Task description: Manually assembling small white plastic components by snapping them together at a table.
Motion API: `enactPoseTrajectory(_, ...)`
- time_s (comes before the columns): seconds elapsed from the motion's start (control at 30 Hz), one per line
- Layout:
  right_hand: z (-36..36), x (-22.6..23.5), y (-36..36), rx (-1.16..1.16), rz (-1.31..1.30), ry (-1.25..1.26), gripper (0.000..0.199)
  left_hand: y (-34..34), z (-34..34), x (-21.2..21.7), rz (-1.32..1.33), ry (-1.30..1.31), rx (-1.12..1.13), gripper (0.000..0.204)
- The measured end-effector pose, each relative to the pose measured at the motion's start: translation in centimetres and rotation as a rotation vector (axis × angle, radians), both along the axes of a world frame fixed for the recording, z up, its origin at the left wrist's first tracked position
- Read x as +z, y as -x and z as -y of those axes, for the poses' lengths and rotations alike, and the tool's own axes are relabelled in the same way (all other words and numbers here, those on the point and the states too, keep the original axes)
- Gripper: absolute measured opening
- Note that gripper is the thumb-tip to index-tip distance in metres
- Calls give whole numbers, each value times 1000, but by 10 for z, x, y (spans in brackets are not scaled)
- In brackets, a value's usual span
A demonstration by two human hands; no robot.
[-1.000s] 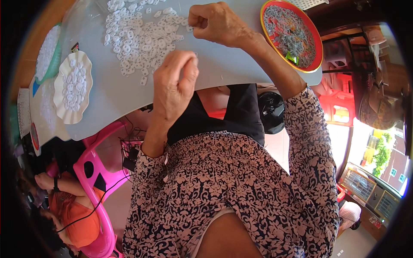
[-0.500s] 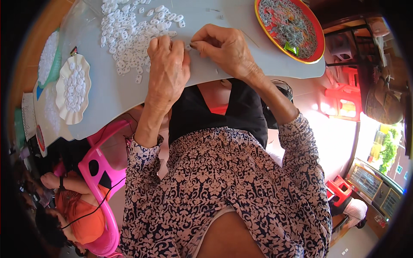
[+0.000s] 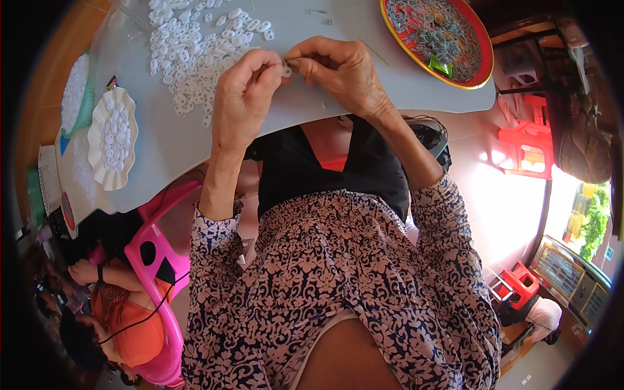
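Observation:
Between my two hands, just above the table's near side, is a small white oval plastic piece with a hole (image 3: 286, 71). The thumb and forefinger of my left hand (image 3: 242, 97) pinch its left side. My right hand (image 3: 341, 73) is closed in a pinch at its right side; whether a thin metal bit is also between those fingers is too small to tell. A spread pile of similar white plastic pieces (image 3: 188, 68) lies beyond and left of my left hand. On the right, a red round tray with a yellow rim (image 3: 485, 78) holds many thin grey metal bits.
A scalloped cream dish (image 3: 97, 153) of white pieces stands on the grey table (image 3: 156, 146), near a green basket (image 3: 86, 104). Loose metal bits lie on the tabletop. A person in orange (image 3: 133, 325) sits on a pink chair (image 3: 170, 325) at left; red stools (image 3: 523, 149) stand at right.
My left hand has turned and its fingers have come up to the white piece, meeting my right fingertips. My right hand has barely moved. The view has shifted slightly.

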State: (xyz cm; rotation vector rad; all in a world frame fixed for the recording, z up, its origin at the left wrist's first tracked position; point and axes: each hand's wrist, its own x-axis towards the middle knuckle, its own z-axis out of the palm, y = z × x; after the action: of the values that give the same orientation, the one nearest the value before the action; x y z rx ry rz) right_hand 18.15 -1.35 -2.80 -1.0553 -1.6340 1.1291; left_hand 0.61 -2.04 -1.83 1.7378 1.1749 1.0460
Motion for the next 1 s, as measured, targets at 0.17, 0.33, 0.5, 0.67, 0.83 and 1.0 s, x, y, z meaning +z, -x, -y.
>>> enactPoseTrajectory(0.17, 0, 0, 0, -24, -127, 15, 14, -3, 3, 2, 124, 19, 53, 7)
enactPoseTrajectory(0.33, 2, 2, -1, -3, -132, 40, 14, -6, 2, 0, 76, -70, 48, 8)
enactPoseTrajectory(0.5, 3, 5, -1, -27, -127, 22, 16, -10, 4, 1, 190, -14, 69, 8)
enactPoseTrajectory(0.67, 3, 5, 0, -23, -139, 25, 15, -12, 5, 1, 151, 73, 51, 10)
enactPoseTrajectory(0.83, -1, -6, -1, 32, -145, -6, 15, -5, 3, -2, 198, 88, 34, 16)
enactPoseTrajectory(1.0, -3, -9, 2, -30, -295, -38, 23, -3, 4, -5, 159, 129, 1, 19)
